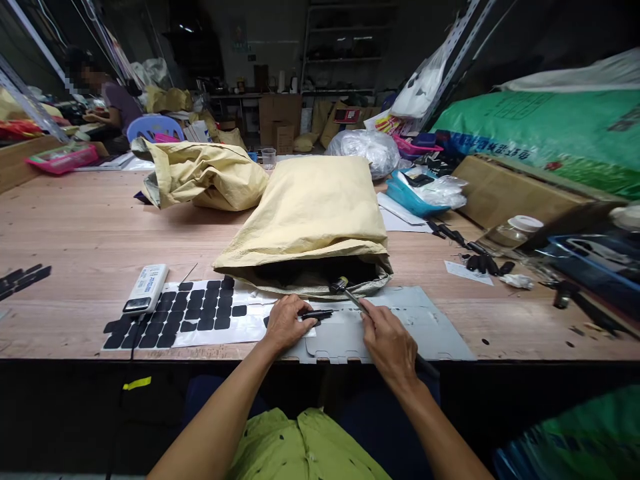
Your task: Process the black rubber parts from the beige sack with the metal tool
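Note:
Wrapped round the shaft of a hammer (354,299), my right hand (389,339) is closed in front of the sack's mouth. The hammer's metal head points away from me, and its dark grip end shows below my palm. My left hand (289,325) pinches a small black part (319,314) down at the left side of a grey board (400,327). My fingers hide some of that part. Just beyond both hands, a cream sack (315,207) lies with its dark opening facing me. Left of my left hand is a white sheet with black rounded-square pads (205,307).
A white boxy device (146,290) with a cable stands on the sheet's left end. Another crumpled sack (205,177) lies behind. At right are black pieces (483,263), a lidded jar (515,232), a cardboard box (530,193) and a blue tray (415,193). A person (117,103) sits far left.

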Demonstrator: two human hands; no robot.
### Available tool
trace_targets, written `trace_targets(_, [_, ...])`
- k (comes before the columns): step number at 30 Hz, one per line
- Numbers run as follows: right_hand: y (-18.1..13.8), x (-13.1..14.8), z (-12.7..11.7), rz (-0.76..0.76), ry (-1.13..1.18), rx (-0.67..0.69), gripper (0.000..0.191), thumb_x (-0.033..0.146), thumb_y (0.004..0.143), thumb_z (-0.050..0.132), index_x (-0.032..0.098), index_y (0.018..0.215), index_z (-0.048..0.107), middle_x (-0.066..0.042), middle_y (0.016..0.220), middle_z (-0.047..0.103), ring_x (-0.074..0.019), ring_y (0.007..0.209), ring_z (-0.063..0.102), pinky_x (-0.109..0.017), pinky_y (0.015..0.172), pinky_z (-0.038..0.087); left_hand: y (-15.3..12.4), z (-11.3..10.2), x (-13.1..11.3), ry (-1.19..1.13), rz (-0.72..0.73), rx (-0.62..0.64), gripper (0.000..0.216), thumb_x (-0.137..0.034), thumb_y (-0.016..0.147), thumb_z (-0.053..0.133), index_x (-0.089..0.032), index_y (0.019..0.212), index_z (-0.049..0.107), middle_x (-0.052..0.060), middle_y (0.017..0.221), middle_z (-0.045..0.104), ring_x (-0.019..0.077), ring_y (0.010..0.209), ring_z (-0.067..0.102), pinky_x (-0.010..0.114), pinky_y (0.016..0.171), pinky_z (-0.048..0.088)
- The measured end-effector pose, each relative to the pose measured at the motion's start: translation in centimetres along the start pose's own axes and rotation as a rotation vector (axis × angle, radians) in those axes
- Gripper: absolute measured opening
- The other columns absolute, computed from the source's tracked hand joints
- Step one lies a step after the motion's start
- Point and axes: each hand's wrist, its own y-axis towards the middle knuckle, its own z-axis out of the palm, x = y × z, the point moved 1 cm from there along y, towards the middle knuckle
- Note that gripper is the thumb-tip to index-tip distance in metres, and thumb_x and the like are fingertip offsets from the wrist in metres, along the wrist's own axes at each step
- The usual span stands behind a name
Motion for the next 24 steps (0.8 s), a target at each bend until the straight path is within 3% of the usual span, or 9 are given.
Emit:
trace_targets(7, [1.6,-2.8,2.6,-0.009,-0.138,-0.151,0.031,0.023,0.092,0.049,0.021,0.117,0.066,-0.005,0.092,0.068,-0.0193,0.081,0.053,-0.031,0.071,0.036,0.3,-0.2,-0.1,0.028,0.016,0.004,0.011,-0.029,0.08,0.07,-0.022,0.089,0.071,0.001,0.085,0.063,0.02,0.087,0.057,0.032,0.078,0.042])
trace_targets(11, [1.4,-2.7,2.7,0.002,-0.129,-0.136,0.03,0.023,0.091,0.051,0.022,0.118,0.064,-0.004,0.093,0.067,-0.0186,0.081,0.051,-0.03,0.072,0.035,-2.5,-0.4,-2.1,-0.039,0.122,-0.006,0.014,-0.028,0.084,0.065,-0.019,0.096,0.067,0.005,0.092,0.064,0.021,0.089,0.057,0.032,0.079,0.043])
trace_targets(14, [1.4,-2.7,2.6,0.016,-0.14,-0.13,0.03,0.024,0.091,0.052,0.022,0.118,0.064,-0.004,0.093,0.067,-0.0187,0.081,0.051,-0.031,0.072,0.034,-7.1,0.5,-3.5,-0.207,0.311,0.193,0.021,-0.03,0.087,0.062,-0.02,0.104,0.066,0.005,0.094,0.068,0.019,0.084,0.061,0.03,0.077,0.045])
trace_targets(16, [1.4,-2.7,2.7,0.022,-0.141,-0.129,0.029,0.024,0.091,0.052,0.021,0.117,0.064,-0.004,0.093,0.067,-0.0187,0.081,0.05,-0.031,0.072,0.033,-10.0,1.7,-3.3,-0.288,0.318,0.389,0.024,-0.033,0.085,0.063,-0.022,0.106,0.067,0.003,0.09,0.071,0.0173,0.078,0.063,0.028,0.075,0.046])
trace_targets(18, [1.4,-2.7,2.7,0.028,-0.135,-0.126,0.029,0.024,0.091,0.052,0.021,0.117,0.065,-0.004,0.093,0.067,-0.0184,0.081,0.05,-0.031,0.072,0.033,-11.8,3.2,-1.8,-0.336,0.093,0.507,0.025,-0.037,0.084,0.064,-0.022,0.103,0.07,0.002,0.083,0.072,0.0174,0.073,0.064,0.027,0.07,0.047])
trace_targets(20, [1.4,-2.7,2.7,0.033,-0.128,-0.123,0.029,0.023,0.091,0.052,0.021,0.117,0.065,-0.004,0.093,0.067,-0.0182,0.081,0.049,-0.031,0.072,0.033,-12.3,4.4,0.6,-0.337,-0.271,0.503,0.028,-0.04,0.084,0.062,-0.02,0.101,0.072,0.003,0.083,0.073,0.0211,0.078,0.066,0.029,0.07,0.049])
trace_targets(22, [1.4,-2.6,2.7,0.036,-0.121,-0.124,0.029,0.024,0.091,0.052,0.021,0.117,0.064,-0.004,0.093,0.067,-0.0181,0.08,0.049,-0.031,0.071,0.033,-12.0,5.2,2.9,-0.293,-0.564,0.453,0.035,-0.043,0.083,0.061,-0.019,0.106,0.072,0.007,0.095,0.074,0.0278,0.094,0.067,0.035,0.081,0.051])
trace_targets(24, [1.4,-2.6,2.7,0.039,-0.115,-0.123,0.03,0.024,0.091,0.051,0.021,0.118,0.064,-0.004,0.093,0.067,-0.0181,0.081,0.049,-0.031,0.071,0.033,-11.5,5.6,4.5,-0.253,-0.694,0.422,0.041,-0.045,0.082,0.062,-0.02,0.113,0.07,0.009,0.11,0.072,0.0325,0.111,0.062,0.041,0.094,0.047])
